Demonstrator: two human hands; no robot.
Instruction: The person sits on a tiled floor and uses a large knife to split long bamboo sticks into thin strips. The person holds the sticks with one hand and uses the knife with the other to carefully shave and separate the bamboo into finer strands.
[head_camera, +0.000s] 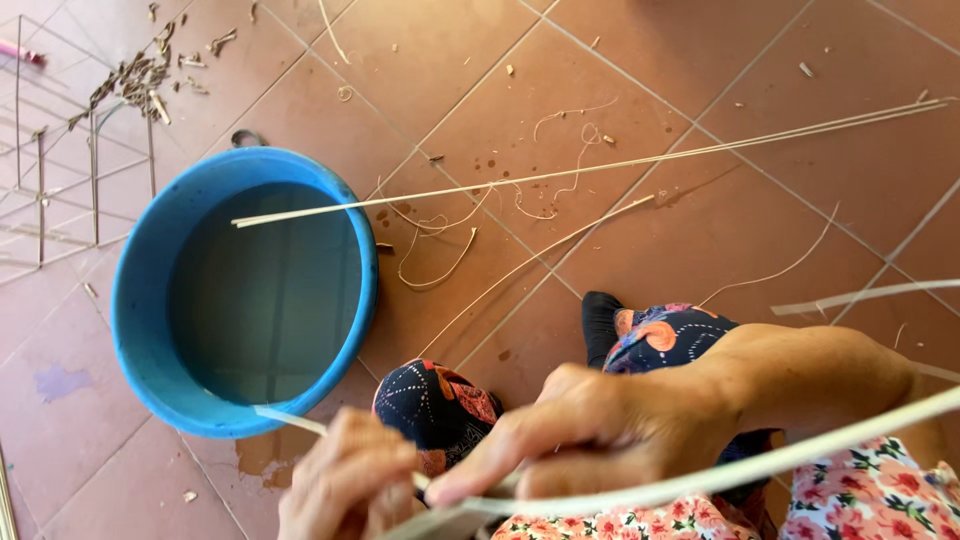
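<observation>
Nearest, at the bottom edge, the left hand (345, 480) is closed in a pinch on a pale flat cane strip (700, 480), fingers curled around it just near of the tub's rim. Beside it to the right, the right hand (590, 430) lies over the same strip, forefinger stretched left along it and thumb beneath, so its grip is also closed on the strip. From the hands the strip runs right and rises out past the floral-print clothing (860, 490); a short end pokes left from the left hand over the rim of the blue tub (140, 330).

The step in hand looks like working a soaked strip between the fingers, smoothing or drawing it through. A following move would call for a steady pull along its length, both hands keeping it flat so it does not kink or split.

Just beyond the hands are dark patterned knees. To the left stands the tub, holding still water. A long thin splint (560, 172) rests with one end over the tub's far rim and stretches away to the far right across the red tiled floor (720, 60). Curled shavings (440, 250) lie right of the tub, and a wire frame (60, 170) stands at the far left.
</observation>
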